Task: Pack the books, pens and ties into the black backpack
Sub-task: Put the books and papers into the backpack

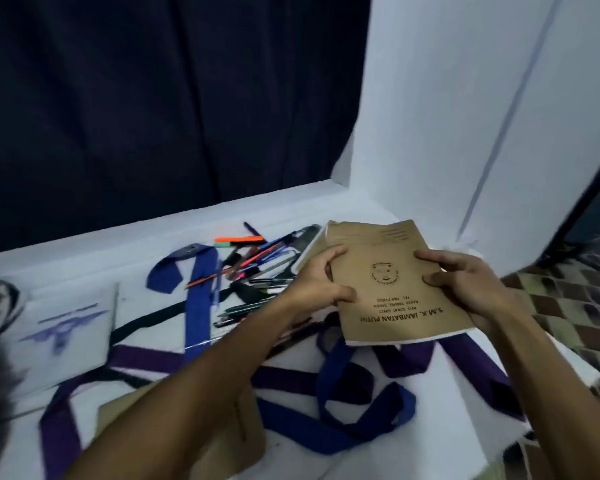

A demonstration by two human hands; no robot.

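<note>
both hands, left hand (317, 284) and right hand (471, 289), grip a brown book (392, 282), fingers curled round its edges, above pens (257, 271) and ties (198, 306) on the white worktop (291, 209)

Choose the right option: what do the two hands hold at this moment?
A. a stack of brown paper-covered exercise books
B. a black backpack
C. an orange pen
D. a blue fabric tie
A: the left hand and the right hand grip the stack of brown paper-covered exercise books by its two sides, above the white surface.
</note>
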